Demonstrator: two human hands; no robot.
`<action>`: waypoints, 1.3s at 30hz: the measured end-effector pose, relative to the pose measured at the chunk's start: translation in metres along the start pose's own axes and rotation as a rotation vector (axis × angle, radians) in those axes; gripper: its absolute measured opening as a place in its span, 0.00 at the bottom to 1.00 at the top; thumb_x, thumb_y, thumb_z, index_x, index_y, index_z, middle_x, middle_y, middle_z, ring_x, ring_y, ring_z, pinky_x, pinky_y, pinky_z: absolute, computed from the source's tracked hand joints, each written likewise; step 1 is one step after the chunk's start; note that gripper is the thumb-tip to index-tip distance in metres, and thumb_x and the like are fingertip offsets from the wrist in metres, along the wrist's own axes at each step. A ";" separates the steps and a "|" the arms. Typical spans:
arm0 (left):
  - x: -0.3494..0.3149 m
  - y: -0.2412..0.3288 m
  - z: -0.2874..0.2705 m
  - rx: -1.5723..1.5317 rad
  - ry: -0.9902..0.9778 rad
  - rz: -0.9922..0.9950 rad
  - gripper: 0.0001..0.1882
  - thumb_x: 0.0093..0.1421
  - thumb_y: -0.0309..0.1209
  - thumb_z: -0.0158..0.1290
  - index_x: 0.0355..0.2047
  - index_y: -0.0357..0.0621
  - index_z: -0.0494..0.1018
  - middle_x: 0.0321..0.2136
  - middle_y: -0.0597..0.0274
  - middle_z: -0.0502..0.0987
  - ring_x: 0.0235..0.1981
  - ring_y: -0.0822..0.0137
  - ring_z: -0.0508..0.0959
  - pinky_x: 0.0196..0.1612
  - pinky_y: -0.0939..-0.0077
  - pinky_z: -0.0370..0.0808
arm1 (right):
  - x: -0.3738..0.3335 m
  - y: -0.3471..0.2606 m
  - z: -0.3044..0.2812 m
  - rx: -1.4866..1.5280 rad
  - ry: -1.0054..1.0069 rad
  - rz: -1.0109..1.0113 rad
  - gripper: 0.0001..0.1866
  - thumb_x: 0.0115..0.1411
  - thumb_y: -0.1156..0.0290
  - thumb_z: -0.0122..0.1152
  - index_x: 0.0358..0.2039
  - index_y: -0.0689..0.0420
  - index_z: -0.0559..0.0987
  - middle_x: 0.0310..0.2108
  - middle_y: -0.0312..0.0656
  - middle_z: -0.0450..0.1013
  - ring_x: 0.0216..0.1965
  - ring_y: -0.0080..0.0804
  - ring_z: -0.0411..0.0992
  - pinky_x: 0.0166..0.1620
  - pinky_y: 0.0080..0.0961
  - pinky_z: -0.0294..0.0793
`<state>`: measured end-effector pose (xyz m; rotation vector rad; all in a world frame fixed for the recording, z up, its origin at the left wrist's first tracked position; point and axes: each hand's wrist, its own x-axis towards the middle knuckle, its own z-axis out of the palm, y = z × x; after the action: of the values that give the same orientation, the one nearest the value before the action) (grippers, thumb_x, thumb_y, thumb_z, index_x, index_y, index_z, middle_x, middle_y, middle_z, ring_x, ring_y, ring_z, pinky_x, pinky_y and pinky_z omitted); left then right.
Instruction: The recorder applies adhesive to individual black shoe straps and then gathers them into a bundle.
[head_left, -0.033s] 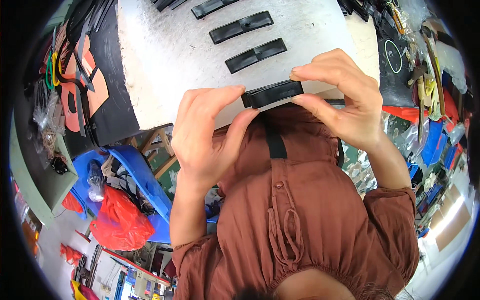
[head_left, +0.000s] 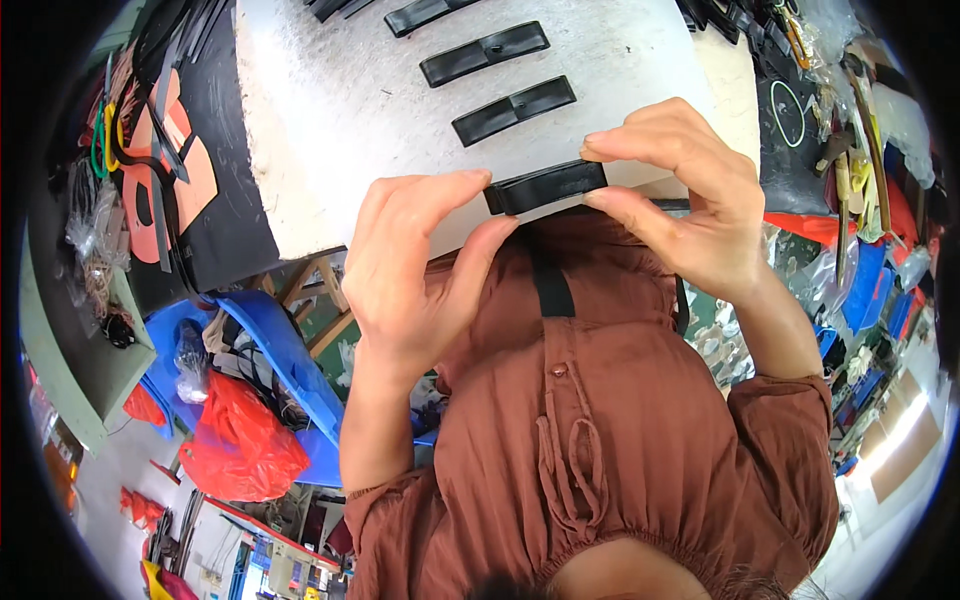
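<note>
Between my two hands, a folded black strip (head_left: 548,188) is held at the near edge of the white board (head_left: 340,130). My left hand (head_left: 415,260) pinches its left end with thumb and forefinger. At its right end my right hand (head_left: 690,190) grips it the same way, thumb below and fingers above. The strip looks flattened, with layers showing along its upper edge. Beyond it on the board lie several similar flat black strips (head_left: 514,110), spaced apart in a slanting row; the farthest are cut off by the top of the picture.
Left of the board are salmon-coloured cut pieces (head_left: 200,180) and black straps. A blue chair (head_left: 300,350) holding a red plastic bag (head_left: 245,440) stands at the lower left. At the right lie a white ring (head_left: 787,112), tools and plastic bags on a dark surface.
Almost nothing differs. Both hands keep their pinch on the folded black strip, and the other strips appear shifted very slightly to the right.
</note>
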<state>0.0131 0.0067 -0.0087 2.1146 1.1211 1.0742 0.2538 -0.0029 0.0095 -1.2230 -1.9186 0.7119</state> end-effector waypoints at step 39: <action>-0.003 -0.002 -0.004 0.055 -0.078 0.029 0.21 0.50 0.15 0.68 0.44 0.36 0.75 0.35 0.54 0.84 0.34 0.64 0.84 0.41 0.74 0.80 | -0.002 0.004 0.010 -0.058 0.022 0.007 0.21 0.47 0.73 0.76 0.45 0.52 0.85 0.35 0.36 0.82 0.37 0.34 0.79 0.44 0.29 0.76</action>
<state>0.0073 0.0055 -0.0094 2.2023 1.0982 0.9755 0.2481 -0.0037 0.0006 -1.2683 -1.9301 0.6483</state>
